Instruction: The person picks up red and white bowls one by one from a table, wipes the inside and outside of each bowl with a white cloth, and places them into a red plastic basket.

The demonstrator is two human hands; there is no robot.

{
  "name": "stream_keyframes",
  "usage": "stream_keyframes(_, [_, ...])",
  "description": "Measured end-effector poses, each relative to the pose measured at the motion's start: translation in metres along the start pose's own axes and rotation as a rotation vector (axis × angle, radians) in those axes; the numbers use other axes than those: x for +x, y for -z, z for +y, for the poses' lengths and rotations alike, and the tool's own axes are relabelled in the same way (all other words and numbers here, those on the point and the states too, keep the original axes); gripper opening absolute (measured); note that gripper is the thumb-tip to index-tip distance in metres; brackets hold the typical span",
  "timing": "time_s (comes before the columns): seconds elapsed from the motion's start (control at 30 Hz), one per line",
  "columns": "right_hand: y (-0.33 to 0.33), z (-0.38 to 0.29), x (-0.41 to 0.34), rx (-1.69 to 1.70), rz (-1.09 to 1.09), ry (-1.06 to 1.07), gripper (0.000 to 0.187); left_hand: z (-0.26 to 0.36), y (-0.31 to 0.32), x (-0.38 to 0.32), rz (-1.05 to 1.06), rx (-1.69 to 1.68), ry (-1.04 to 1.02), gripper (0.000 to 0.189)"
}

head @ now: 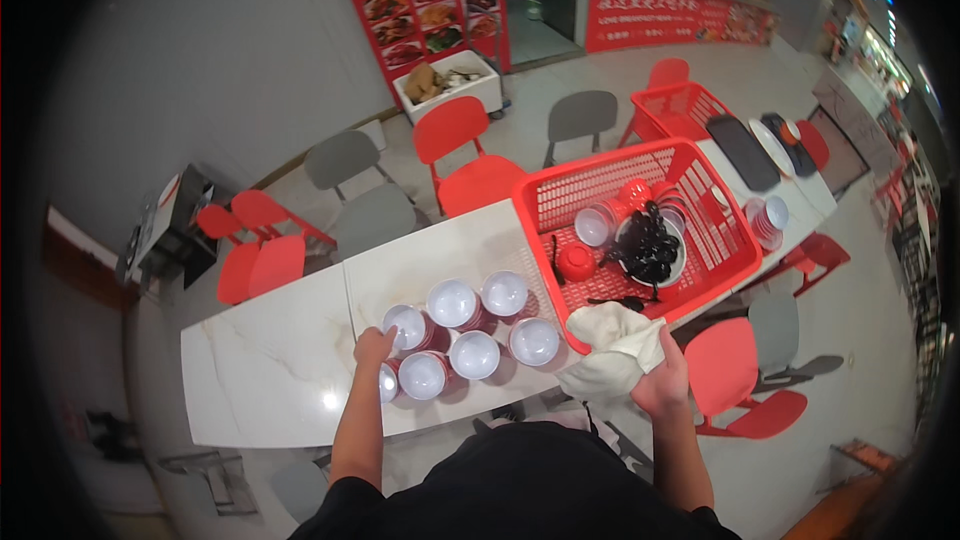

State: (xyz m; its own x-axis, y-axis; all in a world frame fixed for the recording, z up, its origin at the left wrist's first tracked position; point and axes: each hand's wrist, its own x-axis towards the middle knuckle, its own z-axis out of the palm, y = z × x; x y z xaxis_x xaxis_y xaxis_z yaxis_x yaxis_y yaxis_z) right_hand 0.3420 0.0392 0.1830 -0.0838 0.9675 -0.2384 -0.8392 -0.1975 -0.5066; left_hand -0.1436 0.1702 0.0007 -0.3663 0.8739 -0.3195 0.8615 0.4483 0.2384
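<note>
My left hand [375,346] is at the left rim of a stack of red bowls with white insides [407,327], its fingers touching the stack. Several more such stacks [452,303] stand in two rows on the white marbled table [277,360]. A white cloth [615,345] is in my right hand [664,379], by the near edge of a large red plastic basket [637,157]. Inside the basket lie a white bowl heaped with black spoons [649,247], an upturned red bowl [577,262] and other bowls lying on their sides.
Beyond the basket are a stack of bowls [766,221], black trays [742,152] and a smaller red basket [679,106]. Red chairs [480,180] and grey chairs [371,217] line the table's far side; more stand at the near right. A white bin [450,82] stands by the wall.
</note>
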Motion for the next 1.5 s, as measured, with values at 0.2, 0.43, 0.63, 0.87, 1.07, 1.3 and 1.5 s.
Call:
stream_keyframes(0.2, [0.045, -0.035, -0.005, 0.195, 0.014, 0.166, 0.064, 0.097, 0.047, -0.060, 0.448, -0.493, -0.342, 0.029])
stream_keyframes(0.43, [0.081, -0.064, 0.001, 0.180, 0.256, 0.116, 0.038, 0.333, -0.010, -0.087, 0.017, -0.350, -1.097, 0.051])
stream_keyframes(0.63, [0.111, -0.075, -0.026, 0.155, 0.239, 0.201, 0.051, 0.387, -0.150, -0.011, -0.156, 0.229, -1.032, 0.093])
stream_keyframes(0.87, [0.167, -0.092, -0.083, 0.209, 0.478, 0.237, 0.047, 0.390, -0.175, 0.003, -0.164, 0.363, -0.811, 0.100])
stream_keyframes(1.07, [0.199, -0.101, -0.084, 0.114, 0.387, 0.231, 0.055, 0.394, -0.171, 0.011, -0.178, 0.367, -0.826, 0.097])
stream_keyframes(1.3, [0.202, -0.117, -0.071, 0.162, 0.299, 0.219, 0.055, 0.400, -0.120, -0.008, -0.128, 0.338, -0.750, 0.101])
stream_keyframes(1.5, [0.177, -0.143, -0.060, 0.225, 0.169, 0.282, 0.058, 0.389, -0.017, -0.073, -1.000, -1.047, -0.403, 0.090])
